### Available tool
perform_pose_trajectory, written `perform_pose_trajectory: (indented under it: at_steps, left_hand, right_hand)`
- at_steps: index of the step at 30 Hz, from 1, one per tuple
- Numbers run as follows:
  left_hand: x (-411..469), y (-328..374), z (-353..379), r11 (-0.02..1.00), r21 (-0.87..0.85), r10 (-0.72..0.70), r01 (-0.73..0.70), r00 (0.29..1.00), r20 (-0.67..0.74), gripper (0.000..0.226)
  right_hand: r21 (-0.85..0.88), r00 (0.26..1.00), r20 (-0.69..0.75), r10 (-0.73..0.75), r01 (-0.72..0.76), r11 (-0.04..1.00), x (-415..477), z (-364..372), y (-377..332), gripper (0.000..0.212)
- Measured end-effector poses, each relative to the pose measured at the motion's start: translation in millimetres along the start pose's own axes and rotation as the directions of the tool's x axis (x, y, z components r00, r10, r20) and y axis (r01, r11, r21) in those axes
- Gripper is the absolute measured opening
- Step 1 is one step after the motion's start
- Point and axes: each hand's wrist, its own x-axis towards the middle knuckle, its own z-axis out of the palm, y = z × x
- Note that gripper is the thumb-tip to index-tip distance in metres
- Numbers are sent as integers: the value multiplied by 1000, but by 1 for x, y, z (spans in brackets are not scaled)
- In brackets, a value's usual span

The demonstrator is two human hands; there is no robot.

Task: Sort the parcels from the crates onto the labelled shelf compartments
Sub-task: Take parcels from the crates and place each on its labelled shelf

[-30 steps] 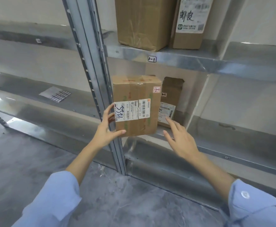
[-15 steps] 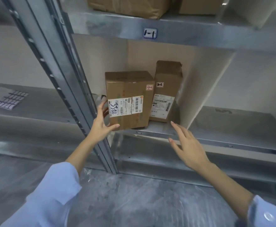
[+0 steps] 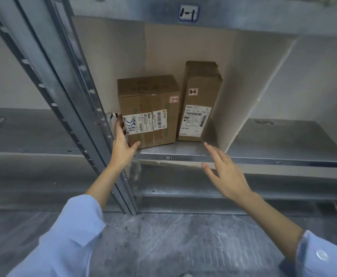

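Observation:
A brown cardboard parcel point(image 3: 149, 108) with a white label, "334" handwritten on it and a small "2-1" tag, stands on the metal shelf point(image 3: 179, 151) in the compartment marked 2-1. My left hand point(image 3: 122, 144) grips its lower left corner, thumb under the front edge. A taller, narrower parcel point(image 3: 199, 100), also tagged "2-1", stands right beside it, against a white divider point(image 3: 249, 92). My right hand point(image 3: 223, 172) hovers in front of the shelf edge, fingers spread, holding nothing.
A grey steel upright point(image 3: 63, 92) runs diagonally just left of the parcel, close to my left wrist. The shelf above carries a "1-1" label point(image 3: 189, 13). To the right of the divider lies bare shelf point(image 3: 283, 138). Below is a grey marbled floor point(image 3: 173, 242).
The parcel has gone from held in front of the shelf to standing deeper inside the compartment, next to the tall parcel. My right hand stayed off it. The view moved closer and lower.

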Motion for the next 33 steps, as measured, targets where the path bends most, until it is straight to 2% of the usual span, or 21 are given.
perform_pose_trajectory:
  at_steps: [6, 9, 12, 15, 18, 21, 25, 30, 33]
  left_hand:
    - [-28, 11, -5, 1000, 0, -15, 15, 1000, 0, 101]
    - [-55, 27, -9, 1000, 22, -1, 2, 999, -45, 87]
    - [-68, 55, -16, 994, 81, 80, -74, 993, -82, 70]
    - [-66, 88, -20, 974, 126, 184, -186, 983, 29, 56]
    - [-63, 120, -15, 934, 206, 258, -292, 950, 176, 54]
    - [-64, 144, -7, 900, 264, 303, -348, 933, 196, 56]
    - [-60, 148, -10, 924, 266, 257, -276, 961, 103, 62]
    - [-34, 138, -29, 908, 369, 228, -197, 973, -42, 72]
    - [-22, 129, -39, 938, 326, 151, -115, 985, -88, 75]
  right_hand:
    - [-17, 999, -4, 47, -47, 999, -12, -12, -13, 60]
    - [2, 998, -18, 62, -61, 998, -16, -27, -23, 60]
    - [19, 996, -57, 74, -73, 997, -21, -46, -31, 61]
    - [13, 988, -95, 122, -121, 993, -30, -69, -36, 61]
    - [12, 978, -136, 160, -160, 987, -42, -91, -37, 60]
    - [3, 967, -164, 197, -199, 980, -54, -110, -37, 60]
    - [5, 964, -175, 201, -204, 979, -62, -126, -40, 60]
    - [1, 963, -180, 200, -203, 979, -66, -125, -36, 61]
    - [0, 966, -172, 195, -198, 980, -67, -121, -31, 62]
